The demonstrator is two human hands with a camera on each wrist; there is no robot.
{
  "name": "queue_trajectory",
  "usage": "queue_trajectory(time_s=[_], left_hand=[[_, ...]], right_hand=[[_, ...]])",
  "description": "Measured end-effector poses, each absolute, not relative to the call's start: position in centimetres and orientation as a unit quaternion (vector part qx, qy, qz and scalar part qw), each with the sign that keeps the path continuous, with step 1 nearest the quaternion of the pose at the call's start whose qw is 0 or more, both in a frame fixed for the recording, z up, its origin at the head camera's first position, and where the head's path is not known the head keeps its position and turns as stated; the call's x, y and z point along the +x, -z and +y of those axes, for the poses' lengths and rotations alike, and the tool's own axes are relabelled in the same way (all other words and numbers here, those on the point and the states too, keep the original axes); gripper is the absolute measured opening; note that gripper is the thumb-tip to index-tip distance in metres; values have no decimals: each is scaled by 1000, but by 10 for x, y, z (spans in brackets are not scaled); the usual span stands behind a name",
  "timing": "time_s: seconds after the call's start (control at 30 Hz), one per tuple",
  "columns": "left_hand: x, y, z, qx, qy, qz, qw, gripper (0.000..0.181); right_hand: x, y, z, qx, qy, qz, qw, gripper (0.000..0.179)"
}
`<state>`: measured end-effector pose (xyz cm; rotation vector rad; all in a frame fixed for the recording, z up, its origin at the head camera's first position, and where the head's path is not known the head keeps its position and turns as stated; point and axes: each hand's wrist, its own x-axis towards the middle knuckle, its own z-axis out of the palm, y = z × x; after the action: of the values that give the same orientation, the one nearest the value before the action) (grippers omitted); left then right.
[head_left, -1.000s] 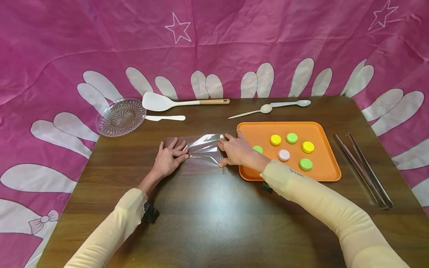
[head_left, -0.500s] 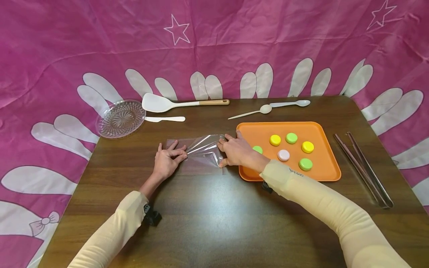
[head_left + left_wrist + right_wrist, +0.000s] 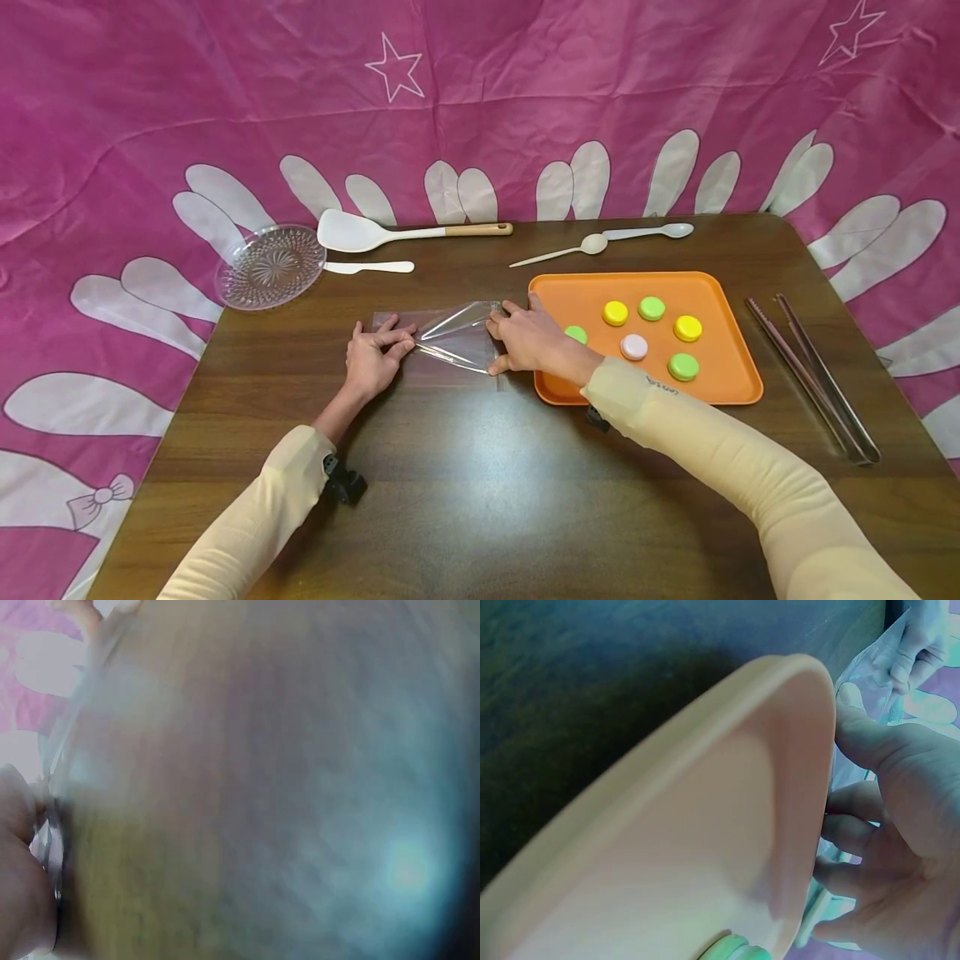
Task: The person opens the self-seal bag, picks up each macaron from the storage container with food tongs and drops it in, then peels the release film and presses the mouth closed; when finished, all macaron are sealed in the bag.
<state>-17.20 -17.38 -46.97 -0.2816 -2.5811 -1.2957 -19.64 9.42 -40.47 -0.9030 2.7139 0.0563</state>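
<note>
A clear, flat plastic bag (image 3: pixel 454 337) lies on the brown table just left of an orange tray. My left hand (image 3: pixel 369 360) pinches its upper film between thumb and forefinger, and creases fan out from there to the right. The other left fingers stretch over the bag's left part. Fingertips and thumb of my right hand (image 3: pixel 528 337) press on the bag's right end, spread apart, while the palm overlaps the tray's left edge. The right wrist view shows this hand (image 3: pixel 907 832) beside the tray rim. The left wrist view is mostly blurred.
The orange tray (image 3: pixel 720 379) bears several yellow, green and pale pink macarons (image 3: pixel 633 347). Metal tongs (image 3: pixel 825 387) lie right of it. Behind are two spoons (image 3: pixel 593 243), a white turner (image 3: pixel 356 232), a white knife (image 3: pixel 375 267) and a clear glass plate (image 3: pixel 272 267).
My left hand has gone from lying on the bag to pinching its film and drawing it slightly left, which sharpens the creases. The right hand has stayed in place.
</note>
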Motion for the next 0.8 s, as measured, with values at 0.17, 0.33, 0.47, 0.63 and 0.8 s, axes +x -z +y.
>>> queue_trajectory(time_s=[0.17,0.33,0.47,0.63,0.8], left_hand=[[-170,471,-176,-111,432,-886,126,8],[-167,471,-180,-131,421,-889,123,7],[-164,469,-183,-161,363,-913,90,21],[-163,460,-175,-214,195,-956,37,71],[-169,457,-158,-228,165,-960,-11,73]], right_hand=[[-196,405,93,-318,-25,938,136,84],[-196,405,92,-318,-24,937,140,84],[-196,405,90,-317,-23,937,148,86],[-197,404,90,-319,-33,936,146,87],[-197,404,93,-314,-42,936,154,91]])
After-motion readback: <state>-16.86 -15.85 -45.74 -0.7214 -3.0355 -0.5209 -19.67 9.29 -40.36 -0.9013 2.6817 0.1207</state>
